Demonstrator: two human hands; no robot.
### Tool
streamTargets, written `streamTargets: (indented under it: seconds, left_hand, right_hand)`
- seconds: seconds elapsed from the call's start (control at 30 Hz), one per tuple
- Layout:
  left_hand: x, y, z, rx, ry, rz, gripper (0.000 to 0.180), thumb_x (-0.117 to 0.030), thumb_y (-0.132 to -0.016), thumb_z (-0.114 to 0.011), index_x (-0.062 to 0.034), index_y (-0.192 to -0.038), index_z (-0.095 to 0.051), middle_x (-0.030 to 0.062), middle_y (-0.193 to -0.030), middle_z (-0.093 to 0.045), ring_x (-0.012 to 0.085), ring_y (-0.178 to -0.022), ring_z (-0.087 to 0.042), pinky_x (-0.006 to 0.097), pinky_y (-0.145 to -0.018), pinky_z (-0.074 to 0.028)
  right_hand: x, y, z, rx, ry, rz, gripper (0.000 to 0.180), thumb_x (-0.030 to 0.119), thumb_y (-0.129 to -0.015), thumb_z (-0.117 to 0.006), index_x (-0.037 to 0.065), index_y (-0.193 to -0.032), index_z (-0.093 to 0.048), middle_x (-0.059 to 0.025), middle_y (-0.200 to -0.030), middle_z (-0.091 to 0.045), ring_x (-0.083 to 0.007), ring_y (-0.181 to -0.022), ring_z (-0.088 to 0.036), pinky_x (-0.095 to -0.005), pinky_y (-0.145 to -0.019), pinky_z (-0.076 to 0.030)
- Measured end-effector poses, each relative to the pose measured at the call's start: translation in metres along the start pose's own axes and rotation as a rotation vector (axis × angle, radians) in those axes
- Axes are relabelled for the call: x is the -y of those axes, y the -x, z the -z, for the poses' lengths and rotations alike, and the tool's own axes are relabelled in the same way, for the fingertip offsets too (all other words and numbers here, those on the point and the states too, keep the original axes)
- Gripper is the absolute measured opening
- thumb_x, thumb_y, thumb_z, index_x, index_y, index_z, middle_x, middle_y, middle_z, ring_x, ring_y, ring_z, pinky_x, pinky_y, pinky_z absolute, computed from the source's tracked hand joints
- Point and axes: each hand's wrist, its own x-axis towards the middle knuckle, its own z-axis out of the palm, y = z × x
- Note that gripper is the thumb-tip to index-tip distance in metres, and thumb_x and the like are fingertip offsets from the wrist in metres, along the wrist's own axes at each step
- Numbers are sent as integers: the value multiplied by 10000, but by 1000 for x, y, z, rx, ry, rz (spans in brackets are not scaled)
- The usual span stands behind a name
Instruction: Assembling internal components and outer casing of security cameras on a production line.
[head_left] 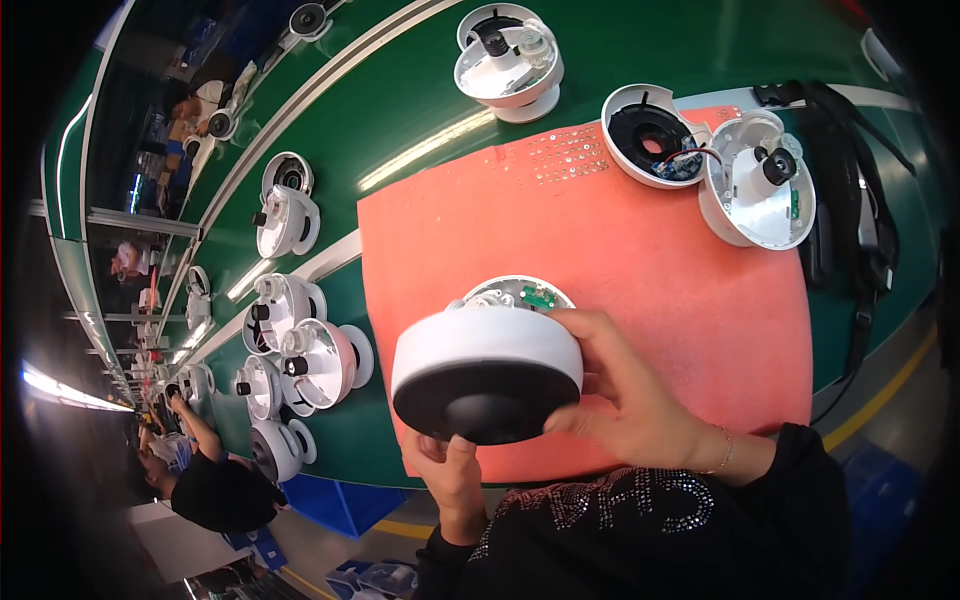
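Note:
I hold a round white dome-camera housing with a black underside in both hands above a salmon-pink foam mat. My left hand supports it from below, thumb on the black face. My right hand grips its right side. Behind the housing, a white base with a small green circuit board lies on the mat, partly hidden.
An opened camera unit in two halves joined by red wires lies at the mat's far right. Another unit sits on the green conveyor belt. Several more units line the left. A black strap lies right. Other workers sit far left.

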Motion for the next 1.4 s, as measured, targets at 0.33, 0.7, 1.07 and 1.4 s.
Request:
streamTargets:
  seconds: [0.33, 0.7, 1.07, 1.4]
  left_hand:
    - [-24, -11, -9, 114, 24, 150, 419, -173, -794, -601, 67, -1098, -441, 129, -1027, -547, 208, -946, -558, 336, -817, -460]
    - [-55, -67, 0, 267, 256, 857, 299, -292, -883, -497, -2, -884, -570, 47, -725, -636, 67, -572, -599, 163, -529, -482]
    - [-49, -22, -10, 448, -407, 20, 340, -95, -655, -750, 59, -901, -574, 148, -767, -652, 190, -704, -658, 280, -650, -541]
    - [-62, -40, -8, 301, -694, 167, 290, -193, -662, -747, 33, -706, -571, 111, -581, -604, 178, -529, -623, 250, -498, -496]
  right_hand:
    - [5, -2, -2, 21, 198, 83, 727, 37, -725, -668, 33, -1276, -195, -178, -1200, -362, -282, -1142, -420, -359, -844, -477]
    - [43, -25, 15, 190, -15, -420, 636, 344, -863, -508, -4, -1305, -213, -138, -1161, -476, -232, -938, -577, -364, -751, -520]
    - [66, -24, 28, 332, 817, -81, 484, 197, -660, -747, 14, -1057, -539, -119, -964, -571, -216, -847, -588, -319, -757, -488]
    - [48, -98, 24, 392, 997, -49, 313, 289, -749, -661, -2, -718, -550, -57, -552, -460, -126, -480, -413, -259, -456, -332]
